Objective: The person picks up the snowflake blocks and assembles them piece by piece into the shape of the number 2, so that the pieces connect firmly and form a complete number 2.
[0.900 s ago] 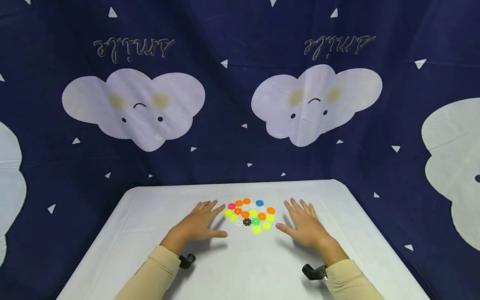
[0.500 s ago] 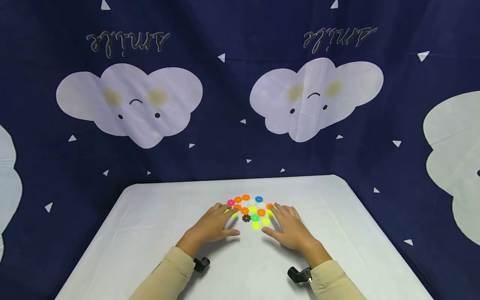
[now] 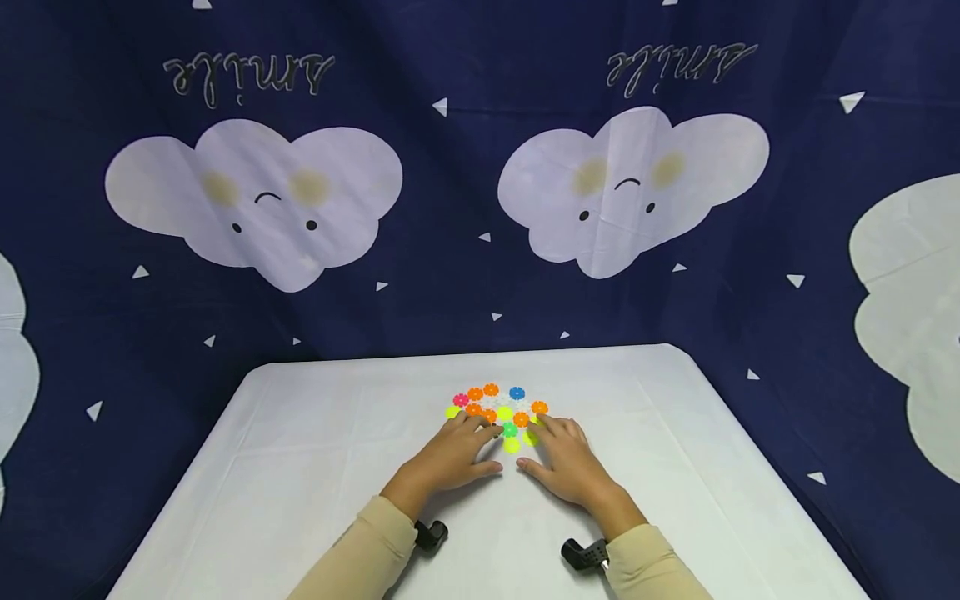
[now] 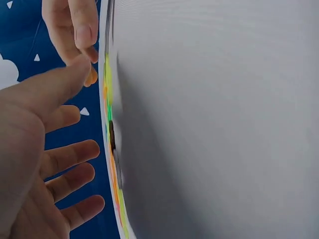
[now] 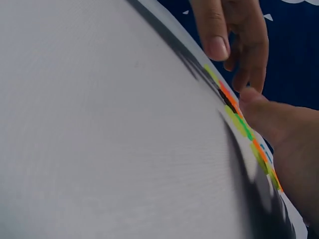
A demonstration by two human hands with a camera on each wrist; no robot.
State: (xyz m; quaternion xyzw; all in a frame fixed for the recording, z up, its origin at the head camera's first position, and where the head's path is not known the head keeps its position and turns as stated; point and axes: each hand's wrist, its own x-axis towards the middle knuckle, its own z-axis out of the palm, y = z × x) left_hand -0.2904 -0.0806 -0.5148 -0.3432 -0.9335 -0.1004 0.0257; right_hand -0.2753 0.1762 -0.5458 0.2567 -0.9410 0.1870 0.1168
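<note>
Several flat, notched plastic discs lie loosely grouped on the white table, among them a green disc (image 3: 510, 429), a blue disc (image 3: 517, 392), a pink disc (image 3: 461, 400), an orange disc (image 3: 539, 407) and a yellow disc (image 3: 512, 445). My left hand (image 3: 453, 454) hovers over the group's near left side, its loosely spread fingers covering a few discs. Over the near right side is my right hand (image 3: 568, 462), fingers also spread. Both wrist views show a gap between fingers and table. Neither hand holds anything, and the thumbs point toward each other, apart.
The white tabletop (image 3: 300, 467) has rounded far corners. Behind it hangs a dark blue curtain (image 3: 450, 208) printed with clouds and small triangles. A black wrist camera (image 3: 431, 536) sits below the left hand, and another black camera (image 3: 583, 554) below the right.
Both hands have moved inward from either side of the discs, the left going right and the right going left. They now cover part of the group. The head view has tilted slightly downward.
</note>
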